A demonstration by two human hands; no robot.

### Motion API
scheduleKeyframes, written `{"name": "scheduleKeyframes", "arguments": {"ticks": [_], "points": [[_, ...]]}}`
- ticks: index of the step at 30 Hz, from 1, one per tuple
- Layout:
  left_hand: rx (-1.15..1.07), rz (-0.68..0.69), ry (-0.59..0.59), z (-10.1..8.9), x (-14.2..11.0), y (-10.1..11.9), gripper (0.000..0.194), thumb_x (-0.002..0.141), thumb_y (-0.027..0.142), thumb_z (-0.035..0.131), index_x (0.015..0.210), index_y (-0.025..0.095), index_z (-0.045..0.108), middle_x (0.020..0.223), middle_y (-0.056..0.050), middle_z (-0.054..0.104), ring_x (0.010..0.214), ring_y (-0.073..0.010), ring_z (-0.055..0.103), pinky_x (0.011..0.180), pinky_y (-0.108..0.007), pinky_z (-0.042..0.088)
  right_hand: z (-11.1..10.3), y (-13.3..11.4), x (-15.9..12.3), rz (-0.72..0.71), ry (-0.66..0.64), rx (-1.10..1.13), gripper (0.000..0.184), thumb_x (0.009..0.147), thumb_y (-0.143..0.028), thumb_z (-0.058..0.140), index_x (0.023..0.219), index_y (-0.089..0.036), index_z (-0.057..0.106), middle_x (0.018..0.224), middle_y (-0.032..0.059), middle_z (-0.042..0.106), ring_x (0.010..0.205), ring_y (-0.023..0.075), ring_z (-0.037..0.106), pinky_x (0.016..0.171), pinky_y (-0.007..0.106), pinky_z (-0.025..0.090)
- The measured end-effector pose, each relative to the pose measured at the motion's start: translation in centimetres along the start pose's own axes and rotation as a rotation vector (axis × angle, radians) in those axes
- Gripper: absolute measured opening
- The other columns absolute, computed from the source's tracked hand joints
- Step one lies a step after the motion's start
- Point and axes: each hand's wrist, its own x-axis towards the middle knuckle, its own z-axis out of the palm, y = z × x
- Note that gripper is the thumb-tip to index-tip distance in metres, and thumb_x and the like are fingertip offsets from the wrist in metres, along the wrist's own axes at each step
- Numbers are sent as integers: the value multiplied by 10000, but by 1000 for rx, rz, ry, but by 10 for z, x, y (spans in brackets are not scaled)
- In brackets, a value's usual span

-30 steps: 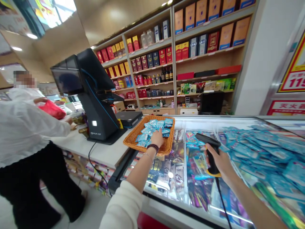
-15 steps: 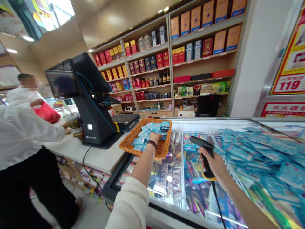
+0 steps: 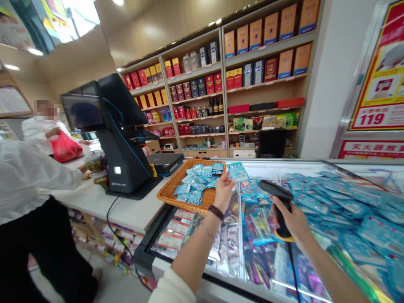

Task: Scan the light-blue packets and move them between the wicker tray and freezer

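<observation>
Between the fingers of my left hand is a blue packet, held up just past the right rim of a wicker basket. Several more blue packets lie heaped in that basket. My right hand grips a black barcode scanner with a yellow ring at its base and a cable hanging down. The scanner's head points left, towards the packet, with a gap between them. Below both hands is a glass-topped freezer with colourful packs showing in it.
A large pile of blue packets spreads to the right. On the left counter stands a checkout terminal, its cable drooping over the edge. Two people in white tops are at the left, one with a red bag. Stocked shelves line the back.
My left hand has come out of the basket and moved right with a blue packet in its fingers. My right hand and the scanner have shifted slightly right and down in view.
</observation>
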Motion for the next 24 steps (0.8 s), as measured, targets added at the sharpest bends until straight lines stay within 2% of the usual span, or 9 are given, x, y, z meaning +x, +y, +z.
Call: {"name": "scheduleKeyframes", "arguments": {"ticks": [5,10,16,24], "points": [[9,33,-10,21,-16,-36,561,695,116,815,1238,184,691,769,34,573,634,-66,521,604,-179,430,-20,-5,-3,-11,-17,-59,496,720,-715,733,679,-240,592,455,-9,578,358,158,502,359,290,405],[49,-29,9,19,-21,-61,539,679,66,784,1197,182,691,746,40,557,666,-88,525,651,-205,439,-27,-14,-9,-41,-16,-157,492,767,-692,692,628,-235,574,431,-7,555,360,148,493,393,285,412],[73,-58,77,9,-20,-67,527,693,69,749,1203,189,695,756,38,542,683,-96,540,692,-217,460,-21,-22,-18,-82,-56,-332,472,807,-653,655,582,-252,545,385,-24,524,333,144,465,414,289,396],[79,-67,71,6,-22,-64,551,719,81,752,1254,191,679,811,8,595,713,-106,562,741,-235,494,-22,-11,-17,-87,-141,-445,476,849,-652,598,593,-252,565,399,-5,556,337,156,487,441,299,388]]}}
